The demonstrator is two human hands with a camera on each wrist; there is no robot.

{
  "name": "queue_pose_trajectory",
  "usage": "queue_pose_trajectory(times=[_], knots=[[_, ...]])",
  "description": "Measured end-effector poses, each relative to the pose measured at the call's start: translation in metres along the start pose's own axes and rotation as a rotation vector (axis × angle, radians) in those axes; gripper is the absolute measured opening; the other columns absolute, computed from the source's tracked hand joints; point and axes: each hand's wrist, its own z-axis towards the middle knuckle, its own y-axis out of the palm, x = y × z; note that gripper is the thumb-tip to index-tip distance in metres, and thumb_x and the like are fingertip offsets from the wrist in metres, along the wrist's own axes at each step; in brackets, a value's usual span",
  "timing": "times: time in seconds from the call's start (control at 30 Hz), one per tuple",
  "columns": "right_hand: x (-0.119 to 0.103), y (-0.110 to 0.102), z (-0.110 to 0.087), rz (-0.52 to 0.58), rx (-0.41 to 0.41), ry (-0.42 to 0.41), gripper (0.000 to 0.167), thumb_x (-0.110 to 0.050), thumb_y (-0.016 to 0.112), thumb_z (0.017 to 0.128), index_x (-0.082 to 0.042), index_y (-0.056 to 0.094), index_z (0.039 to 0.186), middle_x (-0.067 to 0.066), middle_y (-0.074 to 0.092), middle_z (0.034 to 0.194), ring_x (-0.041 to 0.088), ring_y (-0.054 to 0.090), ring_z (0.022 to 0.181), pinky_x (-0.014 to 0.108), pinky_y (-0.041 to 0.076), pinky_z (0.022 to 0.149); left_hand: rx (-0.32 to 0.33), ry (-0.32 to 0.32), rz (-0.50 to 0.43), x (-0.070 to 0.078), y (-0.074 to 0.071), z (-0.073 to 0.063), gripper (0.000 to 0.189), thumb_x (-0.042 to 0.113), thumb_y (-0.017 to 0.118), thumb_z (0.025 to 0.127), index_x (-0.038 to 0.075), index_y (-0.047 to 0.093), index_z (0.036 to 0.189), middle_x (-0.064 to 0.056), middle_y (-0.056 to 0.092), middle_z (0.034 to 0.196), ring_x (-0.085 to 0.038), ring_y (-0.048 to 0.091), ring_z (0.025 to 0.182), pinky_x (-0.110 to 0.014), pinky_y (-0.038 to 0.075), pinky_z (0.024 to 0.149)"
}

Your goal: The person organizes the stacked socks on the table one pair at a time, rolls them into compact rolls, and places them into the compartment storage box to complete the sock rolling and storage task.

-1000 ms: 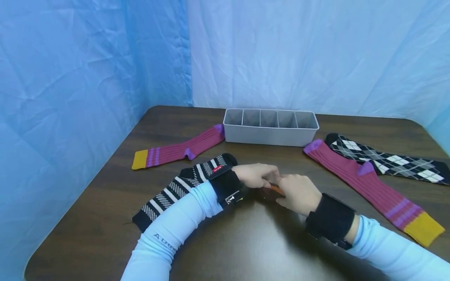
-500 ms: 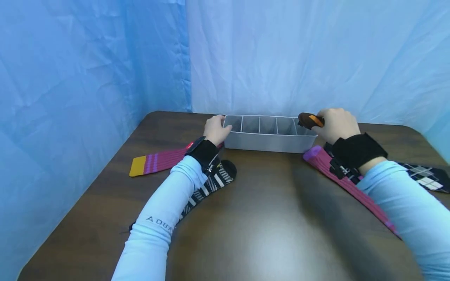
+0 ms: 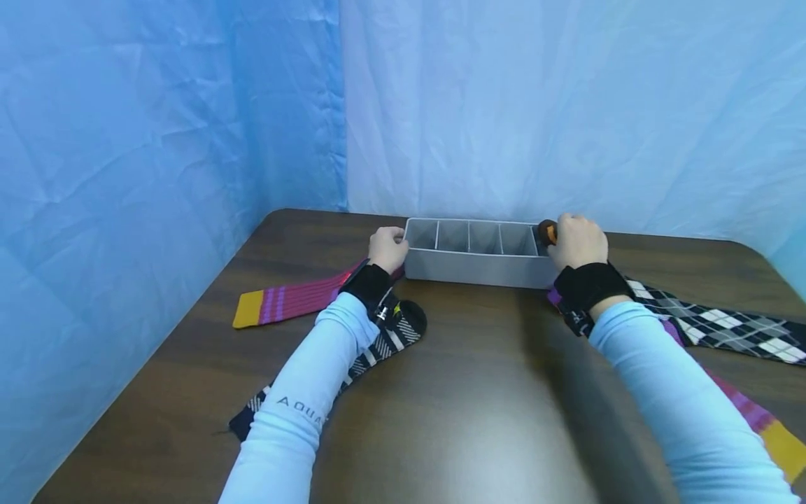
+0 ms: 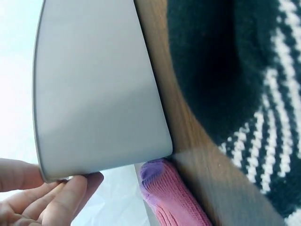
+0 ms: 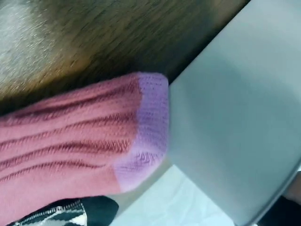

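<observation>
At the back of the table, my left hand [image 3: 387, 248] pinches the left end rim of a grey divided box [image 3: 475, 271]. Thumb and fingers stand on either side of that rim in the left wrist view. My right hand [image 3: 581, 241] holds a small brown bundle with an orange patch, seemingly a rolled sock [image 3: 545, 232], at the box's rightmost compartment. Much of that bundle is hidden by the hand and fingers. Below my left wrist lies a black-and-white striped sock [image 3: 405, 329], partly covered by the forearm.
A pink sock with yellow cuff [image 3: 296, 297] lies left of the box. Another pink sock [image 5: 84, 141] touches the box's right end, partly under my right arm in the head view. Beside it lies a black, white and grey argyle sock [image 3: 718, 325]. Blue sheeting [image 3: 157, 175] surrounds the table.
Both hands were together mid-table; the left has gone to the box's left end. My right hand has carried the brown bundle to the right compartment and lowered it there.
</observation>
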Motion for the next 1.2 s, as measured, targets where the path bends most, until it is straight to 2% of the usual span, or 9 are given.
queue_pose_trajectory(times=[0.1, 0.27, 0.37, 0.47, 0.6, 0.83, 1.07, 1.1, 1.2], knots=[[-0.004, 0.002, -0.002, 0.010, 0.030, -0.012, 0.029, -0.009, 0.063, 0.070, 0.011, 0.055, 0.089, 0.029, 0.054, 0.083, 0.042, 0.053, 0.072, 0.049, 0.043, 0.062, -0.008, -0.037, 0.022, 0.020, -0.014, -0.019, 0.031, 0.008, 0.047, 0.081, 0.006, 0.058, 0.109, -0.009, 0.063, 0.101, -0.018, 0.058, 0.092, -0.028, 0.044, 0.077], [-0.012, -0.002, -0.002, 0.007, 0.019, -0.048, 0.025, -0.010, 0.064, 0.071, 0.011, 0.058, 0.083, 0.028, 0.057, 0.077, 0.041, 0.054, 0.067, 0.048, 0.043, 0.059, 0.005, -0.008, 0.009, 0.018, -0.022, -0.017, 0.029, 0.009, 0.049, 0.079, 0.008, 0.061, 0.105, -0.006, 0.065, 0.097, -0.013, 0.059, 0.088, -0.024, 0.045, 0.075], [-0.015, -0.007, 0.002, 0.023, -0.025, -0.051, 0.024, -0.009, 0.063, 0.072, 0.012, 0.059, 0.081, 0.029, 0.057, 0.076, 0.041, 0.054, 0.067, 0.048, 0.043, 0.058, -0.026, -0.056, 0.016, 0.040, -0.035, -0.032, 0.030, 0.006, 0.048, 0.081, 0.004, 0.058, 0.109, -0.012, 0.061, 0.105, -0.019, 0.057, 0.097, -0.028, 0.044, 0.082], [-0.015, -0.008, 0.006, 0.056, -0.055, -0.057, 0.019, -0.008, 0.062, 0.072, 0.011, 0.061, 0.077, 0.028, 0.059, 0.075, 0.041, 0.055, 0.067, 0.048, 0.043, 0.059, -0.025, -0.050, 0.009, 0.045, -0.040, -0.038, 0.030, 0.007, 0.048, 0.082, 0.003, 0.057, 0.110, -0.012, 0.061, 0.106, -0.020, 0.057, 0.098, -0.028, 0.044, 0.082], [-0.010, -0.004, 0.007, 0.128, -0.116, -0.048, 0.015, -0.005, 0.058, 0.075, 0.005, 0.065, 0.066, 0.021, 0.061, 0.064, 0.033, 0.054, 0.058, 0.042, 0.042, 0.054, -0.015, -0.056, -0.002, 0.046, -0.039, -0.043, 0.030, 0.007, 0.048, 0.082, 0.003, 0.058, 0.109, -0.012, 0.061, 0.105, -0.020, 0.057, 0.097, -0.029, 0.044, 0.082], [-0.006, 0.003, 0.004, 0.166, -0.169, -0.005, 0.026, -0.004, 0.054, 0.078, -0.001, 0.063, 0.053, 0.007, 0.055, 0.049, 0.021, 0.045, 0.048, 0.031, 0.033, 0.047, 0.036, -0.050, 0.034, 0.043, -0.033, -0.045, 0.031, 0.006, 0.047, 0.079, 0.003, 0.059, 0.107, -0.011, 0.063, 0.101, -0.018, 0.059, 0.096, -0.027, 0.044, 0.081], [0.000, 0.004, 0.004, 0.162, -0.195, -0.054, 0.019, -0.004, 0.054, 0.078, 0.001, 0.067, 0.064, 0.012, 0.060, 0.056, 0.022, 0.049, 0.050, 0.032, 0.035, 0.047, -0.017, -0.098, 0.019, 0.042, -0.029, -0.040, 0.031, 0.006, 0.046, 0.081, 0.005, 0.058, 0.110, -0.010, 0.061, 0.105, -0.017, 0.057, 0.098, -0.027, 0.043, 0.083], [0.002, 0.004, 0.004, 0.160, -0.206, -0.069, 0.019, -0.004, 0.053, 0.079, 0.001, 0.067, 0.066, 0.013, 0.061, 0.058, 0.022, 0.050, 0.050, 0.033, 0.036, 0.048, -0.018, -0.070, 0.006, 0.032, -0.024, -0.032, 0.030, 0.010, 0.049, 0.081, 0.007, 0.059, 0.108, -0.008, 0.063, 0.102, -0.015, 0.058, 0.094, -0.025, 0.044, 0.079], [0.007, 0.005, 0.003, 0.158, -0.216, -0.133, 0.020, -0.008, 0.049, 0.081, 0.001, 0.066, 0.079, 0.017, 0.063, 0.069, 0.024, 0.053, 0.056, 0.036, 0.039, 0.052, -0.060, -0.065, 0.065, 0.027, -0.023, -0.027, 0.030, 0.015, 0.052, 0.080, 0.008, 0.058, 0.109, -0.006, 0.063, 0.102, -0.015, 0.057, 0.093, -0.025, 0.043, 0.079]])
